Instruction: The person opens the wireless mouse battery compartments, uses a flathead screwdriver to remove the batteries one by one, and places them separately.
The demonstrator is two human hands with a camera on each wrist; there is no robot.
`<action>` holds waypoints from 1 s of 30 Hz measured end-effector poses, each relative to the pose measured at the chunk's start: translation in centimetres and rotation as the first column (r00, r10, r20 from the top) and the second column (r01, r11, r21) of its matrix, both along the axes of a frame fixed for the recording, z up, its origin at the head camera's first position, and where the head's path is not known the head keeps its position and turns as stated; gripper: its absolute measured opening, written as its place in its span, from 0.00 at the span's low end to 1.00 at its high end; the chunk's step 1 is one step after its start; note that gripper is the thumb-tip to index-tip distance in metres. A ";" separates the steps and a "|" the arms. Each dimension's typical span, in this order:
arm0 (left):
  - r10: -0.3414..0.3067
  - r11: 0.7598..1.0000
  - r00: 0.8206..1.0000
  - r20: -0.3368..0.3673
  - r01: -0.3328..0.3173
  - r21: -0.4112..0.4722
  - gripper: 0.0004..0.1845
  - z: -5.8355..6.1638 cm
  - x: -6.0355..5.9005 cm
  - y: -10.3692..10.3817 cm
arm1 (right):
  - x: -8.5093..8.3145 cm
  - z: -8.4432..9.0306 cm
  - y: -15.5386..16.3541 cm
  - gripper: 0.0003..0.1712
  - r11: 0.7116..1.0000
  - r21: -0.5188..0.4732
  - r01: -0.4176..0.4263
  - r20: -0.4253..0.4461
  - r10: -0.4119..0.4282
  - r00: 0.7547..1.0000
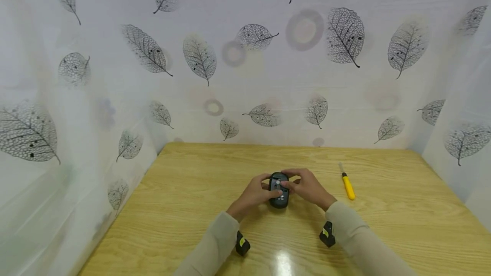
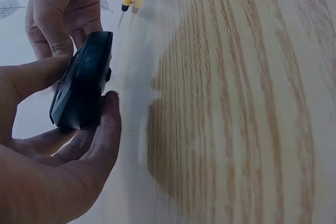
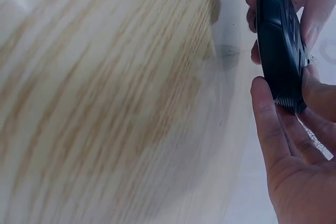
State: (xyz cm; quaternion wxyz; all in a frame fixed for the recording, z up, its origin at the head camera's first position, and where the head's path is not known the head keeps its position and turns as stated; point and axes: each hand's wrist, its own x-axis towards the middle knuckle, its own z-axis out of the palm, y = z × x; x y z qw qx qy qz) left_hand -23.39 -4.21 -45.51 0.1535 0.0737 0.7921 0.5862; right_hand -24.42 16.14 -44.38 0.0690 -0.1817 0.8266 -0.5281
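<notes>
Your left hand [image 1: 256, 193] and right hand [image 1: 307, 185] both grip the black mouse [image 1: 278, 189], underside up, over the worktop [image 1: 184, 208]. A yellow screwdriver [image 1: 348, 185] lies at 3 o'clock.

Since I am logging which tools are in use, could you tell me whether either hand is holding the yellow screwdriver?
No, the yellow screwdriver lies alone on the table, while both hands hold the black mouse.

mouse [image 1: 278, 189] mid-table [image 1: 184, 208], between left hand [image 1: 256, 192] and right hand [image 1: 307, 186] | screwdriver [image 1: 348, 184] right of them
</notes>
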 end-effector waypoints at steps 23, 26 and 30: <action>0.037 0.997 0.993 0.115 -0.044 0.057 0.34 0.1 0.5 -0.2 | -0.6 -0.1 0.3 0.24 0.993 0.107 0.046 -0.066 -0.040 0.997; 0.030 0.997 0.993 0.113 -0.037 0.060 0.34 0.1 0.5 -0.3 | -0.8 -0.1 0.3 0.23 0.992 0.117 0.047 -0.073 -0.039 0.997; 0.021 0.997 0.992 0.127 -0.030 0.071 0.35 0.2 0.6 -0.4 | -0.9 -0.1 0.4 0.23 0.992 0.121 0.041 -0.088 -0.031 0.996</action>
